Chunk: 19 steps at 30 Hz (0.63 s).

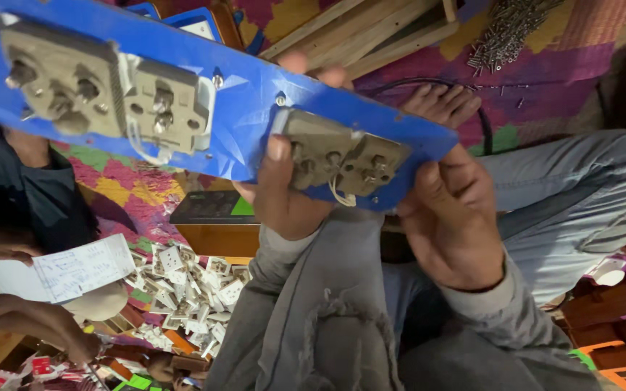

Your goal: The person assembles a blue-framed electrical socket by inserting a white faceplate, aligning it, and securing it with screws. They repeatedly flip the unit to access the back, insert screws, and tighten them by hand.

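- Long blue panel [240, 116] held up close to the camera, back side showing, tilted down toward its right end.
- Two pairs of beige socket modules bolted to the blue panel: one pair [103, 90] near its left end, another [342, 159] near its right end, metal screw terminals showing and short white wire loops hanging under each pair.
- Left hand [284, 188] gripping the blue panel from below, thumb pressed against the right-end module, fingertips peeking over the panel's upper edge.
- Right hand [451, 217] closed around the blue panel's right end, thumb along the lower edge.
- Grey sleeves running down from both hands; jeans-clad leg and a bare foot [443, 105] just beyond the panel's right end.
- Below the blue panel, a dark box with a green patch [215, 208] on a wooden block, then a heap of white switch parts [190, 289] on a colourful patterned mat [132, 188].
- Lower left of the blue panel, another person's hands with a written sheet of paper [67, 271].
- Above the blue panel's right end, wooden strips [371, 32] and a pile of metal screws [508, 29].
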Available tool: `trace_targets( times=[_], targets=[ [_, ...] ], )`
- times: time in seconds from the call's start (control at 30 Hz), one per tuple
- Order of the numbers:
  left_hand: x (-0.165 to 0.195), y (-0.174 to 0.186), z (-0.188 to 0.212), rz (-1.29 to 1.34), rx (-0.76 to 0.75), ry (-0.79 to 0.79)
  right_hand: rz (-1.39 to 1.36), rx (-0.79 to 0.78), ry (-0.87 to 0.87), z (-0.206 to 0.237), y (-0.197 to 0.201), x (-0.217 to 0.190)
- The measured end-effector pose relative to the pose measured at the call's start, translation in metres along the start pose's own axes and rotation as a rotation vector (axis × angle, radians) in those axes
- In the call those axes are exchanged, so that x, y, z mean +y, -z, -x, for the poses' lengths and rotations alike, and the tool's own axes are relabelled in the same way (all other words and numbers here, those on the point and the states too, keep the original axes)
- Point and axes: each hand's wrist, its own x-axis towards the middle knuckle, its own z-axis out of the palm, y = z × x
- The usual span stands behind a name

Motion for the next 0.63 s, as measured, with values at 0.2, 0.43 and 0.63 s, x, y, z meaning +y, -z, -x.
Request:
trace_targets(
  times=[0.2,0.43,0.63],
  targets=[
    [-0.002,-0.001,-0.008,-0.027,0.028,-0.009,0.045,-0.099,0.126,0.007,-0.004,0.01],
    [0.009,0.007,-0.003,0.21,-0.165,0.22,-0.048,-0.068,0.127,0.021,0.0,0.023],
    [-0.047,0.069,-0.036,0.482,-0.475,0.446,-0.14,-0.06,0.059,0.014,0.001,0.035]
  ],
)
